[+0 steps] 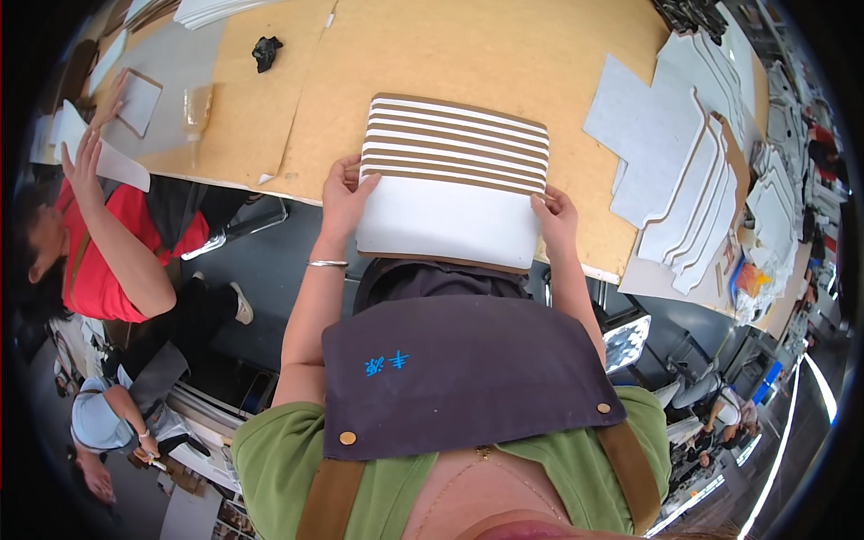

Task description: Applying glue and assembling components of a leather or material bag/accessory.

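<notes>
A stack of rectangular white sheets [445, 220] with rounded corners lies before me, over the table's front edge. Its far part shows staggered rows of white and brown strips, and its near part is one plain white face. My left hand [348, 196] grips the left edge, thumb on top and fingers at the side or beneath. On the right edge, my right hand [555, 219] holds the same stack, its thumb on the top face. The fingers under the stack are partly hidden.
Layered white cut pieces [688, 171] cover the table's [450, 54] right side. A crumpled black scrap [266, 54] lies at the far left. A person in a red shirt [135, 252] works on the left with white sheets [106, 151], hands raised over the table.
</notes>
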A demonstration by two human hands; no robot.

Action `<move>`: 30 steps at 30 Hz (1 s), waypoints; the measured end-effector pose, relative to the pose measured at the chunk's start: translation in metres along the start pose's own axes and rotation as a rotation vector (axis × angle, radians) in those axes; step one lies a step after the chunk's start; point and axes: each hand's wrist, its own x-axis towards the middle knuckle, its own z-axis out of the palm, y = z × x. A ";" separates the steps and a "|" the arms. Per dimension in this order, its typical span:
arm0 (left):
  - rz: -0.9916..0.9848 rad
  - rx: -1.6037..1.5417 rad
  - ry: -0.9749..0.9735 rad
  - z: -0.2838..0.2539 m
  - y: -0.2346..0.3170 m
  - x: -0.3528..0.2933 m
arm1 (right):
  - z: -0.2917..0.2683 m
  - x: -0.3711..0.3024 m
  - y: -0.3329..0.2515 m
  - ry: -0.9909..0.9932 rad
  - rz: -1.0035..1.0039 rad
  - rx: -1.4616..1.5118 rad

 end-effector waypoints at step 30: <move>0.054 0.002 -0.013 0.004 0.011 0.000 | 0.007 0.003 0.002 -0.004 -0.044 0.044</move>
